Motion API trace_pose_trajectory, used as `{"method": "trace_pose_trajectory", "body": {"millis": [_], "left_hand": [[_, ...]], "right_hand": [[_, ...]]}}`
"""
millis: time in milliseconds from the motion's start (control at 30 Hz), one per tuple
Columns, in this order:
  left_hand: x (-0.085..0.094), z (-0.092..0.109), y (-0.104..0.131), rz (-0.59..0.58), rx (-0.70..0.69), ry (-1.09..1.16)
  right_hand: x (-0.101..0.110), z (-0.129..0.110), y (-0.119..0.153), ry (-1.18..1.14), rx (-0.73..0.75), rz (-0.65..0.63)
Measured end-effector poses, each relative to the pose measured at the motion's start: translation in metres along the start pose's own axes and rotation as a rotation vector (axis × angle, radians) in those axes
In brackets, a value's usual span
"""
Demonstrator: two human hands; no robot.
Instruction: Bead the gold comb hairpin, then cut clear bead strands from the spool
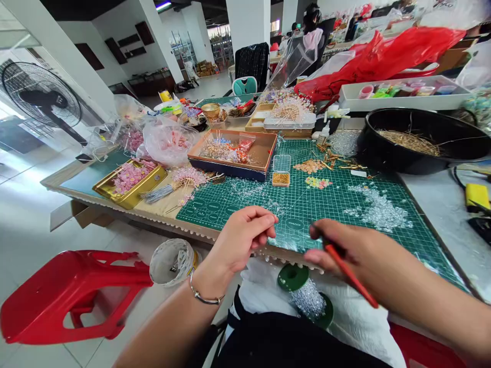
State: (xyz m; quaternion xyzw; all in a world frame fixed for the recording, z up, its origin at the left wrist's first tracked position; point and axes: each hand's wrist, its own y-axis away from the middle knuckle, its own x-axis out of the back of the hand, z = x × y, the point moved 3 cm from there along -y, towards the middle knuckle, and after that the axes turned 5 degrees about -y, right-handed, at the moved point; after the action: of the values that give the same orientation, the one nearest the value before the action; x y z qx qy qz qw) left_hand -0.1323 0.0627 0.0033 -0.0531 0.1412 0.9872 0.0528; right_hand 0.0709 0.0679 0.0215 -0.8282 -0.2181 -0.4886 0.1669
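My left hand is closed in a pinch above the front edge of the table, and whatever its fingertips hold is too small to make out. To its right, my right hand grips red-handled pliers, their dark tip partly hidden and blurred. Below both hands, a green spool wound with clear beads lies on white cloth over my lap. A green cutting mat lies under scattered clear beads. Farther back on it are a small box of gold beads and pastel flower pieces.
An open box with beaded stems stands behind the mat. A gold tin holds pink flowers at the left; a black basin stands at the right. A red stool and white bucket are on the floor.
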Motion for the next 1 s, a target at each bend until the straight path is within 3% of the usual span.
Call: {"method": "trace_pose_trajectory", "body": {"millis": [67,133,367,633,800,900,1000], "left_hand": [[0.002,0.002,-0.004,0.041,-0.042,-0.037],[0.004,0.003,-0.008,0.063,-0.07,-0.078],[0.017,0.0,-0.026,0.099,-0.1,-0.201],[0.03,-0.012,-0.051,0.124,-0.033,-0.111],[0.035,-0.018,-0.057,0.093,-0.02,0.002],[0.03,-0.017,-0.05,-0.008,0.042,0.053],[0.019,-0.013,-0.039,-0.124,0.097,0.073]], "right_hand": [[-0.015,-0.013,-0.013,0.057,0.008,-0.148],[-0.022,-0.018,-0.027,0.088,-0.014,-0.216],[-0.023,-0.017,-0.063,0.115,0.005,-0.224],[-0.037,-0.006,-0.096,0.093,0.024,-0.279],[-0.038,0.0,-0.104,0.077,0.02,-0.166],[-0.032,0.001,-0.096,-0.056,0.044,-0.039],[-0.024,-0.002,-0.08,-0.169,0.092,0.009]]}}
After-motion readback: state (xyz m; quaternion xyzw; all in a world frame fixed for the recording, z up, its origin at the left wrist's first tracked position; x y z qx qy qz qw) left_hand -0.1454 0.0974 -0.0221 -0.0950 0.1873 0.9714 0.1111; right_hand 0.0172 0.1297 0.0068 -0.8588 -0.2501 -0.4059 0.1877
